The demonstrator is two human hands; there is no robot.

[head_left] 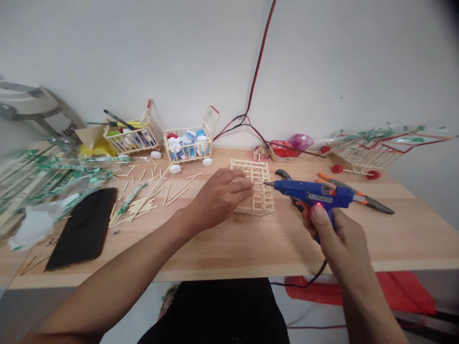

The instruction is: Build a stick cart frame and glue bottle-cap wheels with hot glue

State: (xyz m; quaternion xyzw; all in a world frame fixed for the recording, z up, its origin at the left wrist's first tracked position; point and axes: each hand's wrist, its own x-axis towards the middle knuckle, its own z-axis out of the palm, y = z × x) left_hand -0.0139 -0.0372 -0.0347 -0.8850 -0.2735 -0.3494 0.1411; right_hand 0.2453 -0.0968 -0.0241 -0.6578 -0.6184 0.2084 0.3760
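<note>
My right hand [340, 234] is wrapped round a blue hot glue gun [311, 191] with a lit red light. The gun's nozzle points left, at the side of a small frame of thin wooden sticks [263, 191] on the table. My left hand [224, 196] is closed at the left side of this frame, its fingers bent over the sticks and holding it; the fingertips are partly hidden. Loose cut sticks [143, 203] lie to the left of my left hand. Behind the glue gun are black-handled pliers [284, 175], partly covered by it.
Two small stick carts, one with bottle caps [188, 143], one with pens [134, 136], stand by the wall. A red-trimmed cart [369, 153] and orange-black pliers [373, 203] lie right. A black phone [84, 229] and bagged sticks [32, 177] are left. A cord [319, 272] hangs over the front edge.
</note>
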